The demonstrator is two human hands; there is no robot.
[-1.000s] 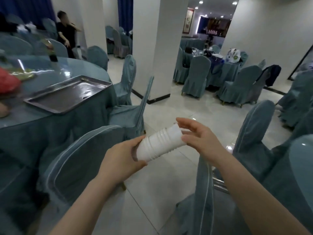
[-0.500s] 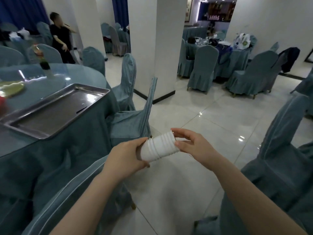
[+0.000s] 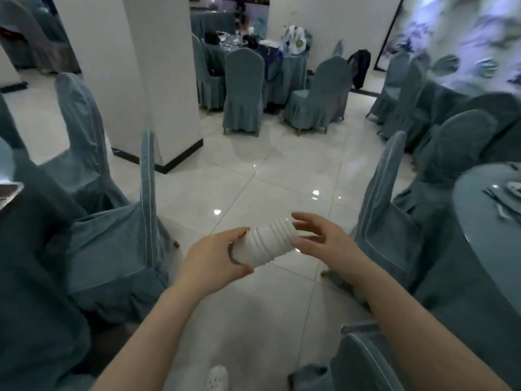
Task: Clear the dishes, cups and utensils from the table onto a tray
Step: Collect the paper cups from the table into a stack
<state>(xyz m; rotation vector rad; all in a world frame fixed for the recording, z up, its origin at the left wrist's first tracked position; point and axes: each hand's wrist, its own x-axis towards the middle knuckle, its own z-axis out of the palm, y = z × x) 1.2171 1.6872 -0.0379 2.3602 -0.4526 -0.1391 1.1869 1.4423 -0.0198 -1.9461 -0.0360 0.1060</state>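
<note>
- A nested stack of white ribbed plastic cups (image 3: 263,245) is held on its side at waist height over the glossy pale tiled floor (image 3: 253,179), between two chairs in grey-blue covers.
- The rim end of the stack is gripped by the left hand (image 3: 210,259), with thumb and fingers curled round it.
- The right hand (image 3: 324,244) is seen at the far end of the stack with fingers spread and relaxed; whether the fingertips touch the cups cannot be told, but no grasp is shown there.
- Only a metal corner of what may be the tray (image 3: 8,190) is seen at the left edge, on a dark-clothed table; nothing resting on it can be made out.
- The cups are judged to be gathered but not yet delivered, so that step is only part done.
- On the round blue-grey table (image 3: 479,221) at the right, folded napkins and some small items (image 3: 504,193) are seen, too blurred to name; more clearing is probably left there.
</note>
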